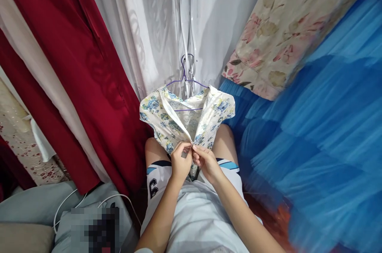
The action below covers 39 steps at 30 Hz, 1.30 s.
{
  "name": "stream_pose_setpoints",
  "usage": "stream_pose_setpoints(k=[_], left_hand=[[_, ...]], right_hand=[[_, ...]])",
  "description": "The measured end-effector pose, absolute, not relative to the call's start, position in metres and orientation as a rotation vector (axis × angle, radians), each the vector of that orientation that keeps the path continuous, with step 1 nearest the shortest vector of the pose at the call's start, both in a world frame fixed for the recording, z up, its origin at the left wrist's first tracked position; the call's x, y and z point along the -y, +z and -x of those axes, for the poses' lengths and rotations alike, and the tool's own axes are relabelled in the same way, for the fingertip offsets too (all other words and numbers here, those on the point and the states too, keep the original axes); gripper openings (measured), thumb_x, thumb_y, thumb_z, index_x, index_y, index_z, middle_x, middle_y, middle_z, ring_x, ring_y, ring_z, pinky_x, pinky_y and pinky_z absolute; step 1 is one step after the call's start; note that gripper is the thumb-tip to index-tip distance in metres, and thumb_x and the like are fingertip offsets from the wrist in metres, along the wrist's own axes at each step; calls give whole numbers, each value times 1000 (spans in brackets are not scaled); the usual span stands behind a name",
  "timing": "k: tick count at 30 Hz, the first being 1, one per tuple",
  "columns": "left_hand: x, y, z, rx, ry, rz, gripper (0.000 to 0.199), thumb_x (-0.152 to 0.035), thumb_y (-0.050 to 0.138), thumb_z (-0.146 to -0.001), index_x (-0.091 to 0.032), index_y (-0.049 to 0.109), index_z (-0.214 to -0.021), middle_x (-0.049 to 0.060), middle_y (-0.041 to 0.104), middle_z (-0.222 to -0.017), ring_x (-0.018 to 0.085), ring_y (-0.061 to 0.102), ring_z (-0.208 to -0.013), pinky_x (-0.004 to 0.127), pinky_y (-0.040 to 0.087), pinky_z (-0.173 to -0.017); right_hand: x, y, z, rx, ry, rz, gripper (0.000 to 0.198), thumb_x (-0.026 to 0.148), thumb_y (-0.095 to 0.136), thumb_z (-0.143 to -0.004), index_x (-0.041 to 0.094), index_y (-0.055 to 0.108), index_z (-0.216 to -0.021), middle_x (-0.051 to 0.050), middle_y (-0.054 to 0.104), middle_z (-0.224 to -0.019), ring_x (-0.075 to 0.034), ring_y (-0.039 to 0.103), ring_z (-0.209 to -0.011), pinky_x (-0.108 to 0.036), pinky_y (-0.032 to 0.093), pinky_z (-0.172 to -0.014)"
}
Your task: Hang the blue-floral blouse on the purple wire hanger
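Note:
A white garment with blue and yellow flowers [164, 111] hangs in front of my legs on a thin purple hanger [184, 71]. Its neckline gapes wide at the top, and the two front edges come together low down. There my left hand [182, 161] pinches the left front edge, thumb and fingers closed. Right beside it, almost touching, my right hand [207, 161] pinches the other edge at the same spot. Whether a button or a zip sits between the fingertips is too small to tell. The lower part of the garment is hidden behind my hands.
White drapes [223, 14] with hanging white straps [186, 14] are straight ahead. Red cloth [74, 65] hangs at the left, floral fabric [268, 42] and blue tulle [298, 137] at the right. A grey sofa [32, 201] with a white cable [119, 196] stands lower left.

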<state>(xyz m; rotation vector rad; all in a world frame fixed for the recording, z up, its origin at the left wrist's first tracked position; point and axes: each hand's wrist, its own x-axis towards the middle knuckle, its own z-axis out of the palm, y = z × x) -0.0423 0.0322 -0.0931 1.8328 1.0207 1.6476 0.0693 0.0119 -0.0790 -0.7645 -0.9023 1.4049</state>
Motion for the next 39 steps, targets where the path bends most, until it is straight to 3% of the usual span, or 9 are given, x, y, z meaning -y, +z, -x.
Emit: stream_pose_setpoints(k=[7,13,17,24,30,39], left_hand=[[-33,-96,43,-999,1621,-1874,11,-22,57,-91,-20,67,-94,6,65,-89,18,63,-83,30,50,-77],[-32,-94,43,-957,1637,-1882,11,-22,57,-91,-19,68,-92,7,65,-89,18,62,-83,28,50,-73],[-30,-93,42,-968,1642,-1889,12,-21,56,-92,-20,68,-91,6,64,-87,18,61,-81,27,49,-72],[-31,-94,41,-972,1642,-1863,10,-22,58,-91,-20,67,-93,7,65,-90,18,62,-85,27,50,-74],[-30,-94,40,-960,1625,-1887,11,-22,57,-91,-19,67,-94,6,64,-89,18,62,-83,27,50,-74],[-29,-96,40,-951,1640,-1928,12,-20,55,-93,-18,66,-95,5,63,-88,17,61,-82,27,49,-74]], right_hand=[[-12,-80,-71,1083,1143,910,38,53,70,-80,17,60,-72,2,54,-54,-9,38,-45,-24,27,-46],[-16,-81,-79,1188,757,1049,31,49,69,-81,19,60,-86,3,52,-55,-13,46,-50,-26,34,-51],[-16,-81,-77,1263,762,1011,30,48,67,-84,21,56,-93,5,49,-55,-13,44,-49,-26,33,-50],[-17,-82,-84,1250,689,1015,24,42,63,-88,21,53,-83,2,53,-64,-13,48,-56,-26,38,-55],[-14,-80,-85,1259,809,994,28,44,67,-85,21,57,-96,2,56,-62,-15,52,-58,-26,41,-57],[-13,-90,-78,1301,833,987,32,50,60,-90,18,59,-84,-1,58,-67,-16,55,-62,-26,43,-59]])
